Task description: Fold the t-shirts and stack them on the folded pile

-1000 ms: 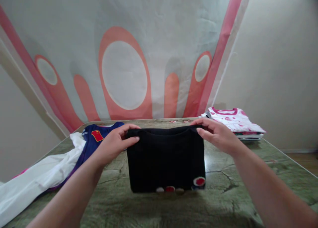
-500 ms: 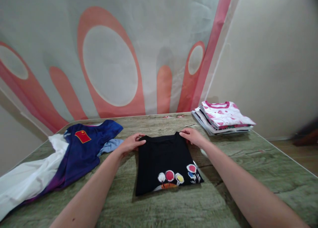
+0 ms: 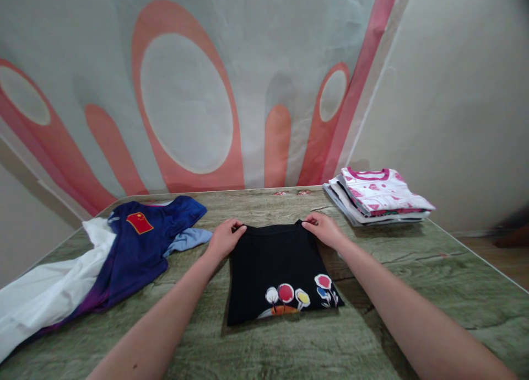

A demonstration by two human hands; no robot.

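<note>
Beside the matt, smooth-looking black cloth shirt (image 3: 276, 264), I see wood-grained tabletop (image 3: 372, 325) and a slightly shiny blue cloth jersey (image 3: 136, 258).

The left hand (image 3: 226, 237) and right hand (image 3: 324, 229) pinch the far corners of the black shirt (image 3: 276, 261), both forearms (image 3: 165, 319) slanting inward toward it.

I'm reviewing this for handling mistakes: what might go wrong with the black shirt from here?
The left hand and right hand pinch the black shirt only at its top corners, so its folds may slip if lifted. The loose blue shirt lies nearby and might get brushed.
</note>
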